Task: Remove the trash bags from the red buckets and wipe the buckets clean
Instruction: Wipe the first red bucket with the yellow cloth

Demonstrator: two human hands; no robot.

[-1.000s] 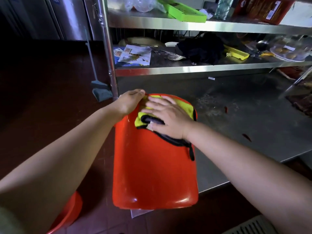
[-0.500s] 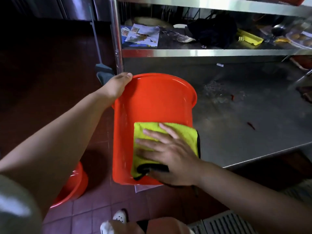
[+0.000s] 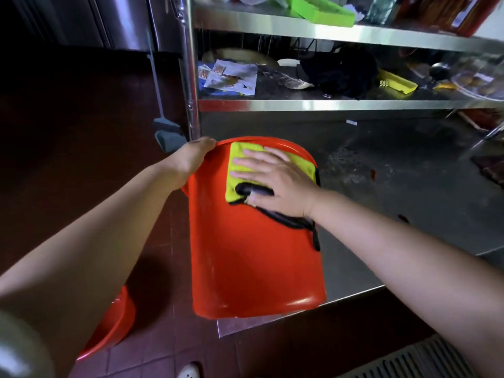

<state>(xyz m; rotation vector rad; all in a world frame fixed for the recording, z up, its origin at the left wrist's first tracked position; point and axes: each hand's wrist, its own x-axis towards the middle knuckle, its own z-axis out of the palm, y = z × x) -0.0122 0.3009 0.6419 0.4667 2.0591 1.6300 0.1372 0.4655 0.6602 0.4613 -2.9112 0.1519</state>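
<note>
Lying tipped on its side at the corner of the steel bench (image 3: 409,186): glossy red plastic bucket (image 3: 253,263), long axis running from base nearest the body to rim farthest. Right hand (image 3: 275,181) flat, fingers (image 3: 245,162) straight and apart, pressing folded yellow microfibre cloth (image 3: 237,156) onto the wall just under the rim. Left hand (image 3: 191,156) curled on the rim's left edge, steadying. Unwiped wall stretching toward the body; probably a pull-back stroke. Second red bucket (image 3: 114,328) low on the tiled floor (image 3: 163,358), left.
</note>
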